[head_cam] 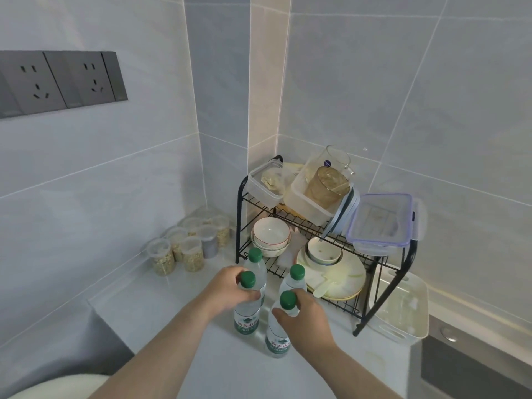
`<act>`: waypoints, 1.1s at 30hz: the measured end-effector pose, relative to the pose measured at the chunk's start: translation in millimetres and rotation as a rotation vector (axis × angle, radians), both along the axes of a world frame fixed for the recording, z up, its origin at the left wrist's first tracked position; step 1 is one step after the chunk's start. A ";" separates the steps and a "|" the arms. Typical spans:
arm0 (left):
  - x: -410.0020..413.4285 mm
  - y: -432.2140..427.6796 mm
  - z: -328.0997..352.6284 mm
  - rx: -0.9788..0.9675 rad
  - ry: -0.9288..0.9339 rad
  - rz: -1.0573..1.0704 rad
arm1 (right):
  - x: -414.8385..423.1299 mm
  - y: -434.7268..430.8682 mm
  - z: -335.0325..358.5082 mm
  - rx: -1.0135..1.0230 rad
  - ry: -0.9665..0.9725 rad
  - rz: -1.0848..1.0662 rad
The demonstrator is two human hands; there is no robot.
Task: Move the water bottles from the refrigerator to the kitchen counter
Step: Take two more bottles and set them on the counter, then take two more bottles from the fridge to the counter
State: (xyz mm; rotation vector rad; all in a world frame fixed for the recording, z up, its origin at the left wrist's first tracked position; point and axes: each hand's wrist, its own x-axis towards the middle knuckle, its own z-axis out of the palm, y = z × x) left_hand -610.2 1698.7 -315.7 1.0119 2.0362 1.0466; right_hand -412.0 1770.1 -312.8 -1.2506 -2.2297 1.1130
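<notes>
Several clear water bottles with green caps stand upright on the white kitchen counter [161, 326]. My left hand [227, 289] grips the neck of the front left bottle [247, 315]. My right hand [302, 315] grips the neck of the front right bottle [277, 341]. Both held bottles rest on the counter. Behind them stand two more bottles, one at the back left [256, 262] and one at the back right [295, 279], close to the dish rack. The refrigerator is out of view.
A black wire dish rack [241, 203] with bowls, plates and plastic boxes stands right behind the bottles. Small lidded jars [184, 249] cluster in the corner at left. A white basket [403, 309] sits right of the rack. Wall sockets [57, 82] are upper left.
</notes>
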 end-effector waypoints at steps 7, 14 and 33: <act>2.7 -3.4 5.3 -0.023 0.007 -0.024 | 3.9 4.5 10.7 0.012 -0.074 0.028; -0.4 -37.6 82.4 0.158 0.154 0.047 | 15.5 -0.1 82.0 0.224 0.086 0.093; 176.8 -256.9 271.0 0.615 0.465 0.578 | 55.3 -95.0 255.6 0.116 0.613 0.743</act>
